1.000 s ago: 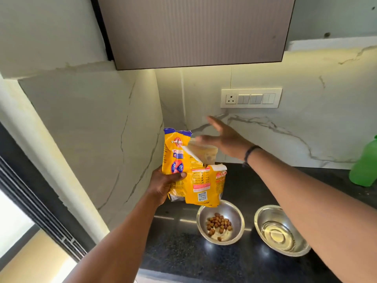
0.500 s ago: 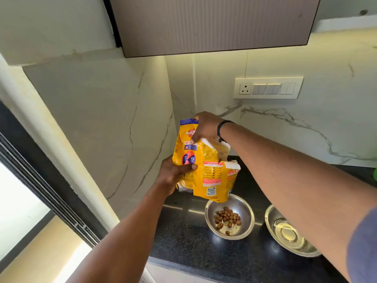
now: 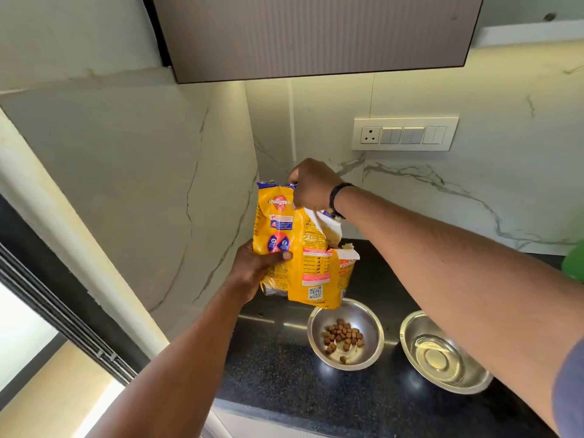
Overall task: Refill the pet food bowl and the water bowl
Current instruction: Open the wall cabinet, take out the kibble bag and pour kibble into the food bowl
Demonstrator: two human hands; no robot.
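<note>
A yellow pet food bag (image 3: 303, 254) hangs upright above the black counter, its top torn open. My left hand (image 3: 256, 270) grips the bag's lower left side. My right hand (image 3: 311, 184) pinches the bag's top edge from above. Just below the bag stands a steel food bowl (image 3: 369, 352) holding a small heap of brown kibble (image 3: 343, 338). To its right a second steel bowl (image 3: 410, 336) holds a little clear water.
The black speckled counter (image 3: 284, 384) ends at a front edge close to me. Marble walls meet in a corner behind the bag. A switch panel (image 3: 404, 134) sits on the back wall, a cabinet (image 3: 316, 33) hangs overhead, and a green bottle (image 3: 573, 262) shows at the right edge.
My right hand came from open in the air behind the bag down onto the bag's top edge and closed on it. The left hand kept its hold.
</note>
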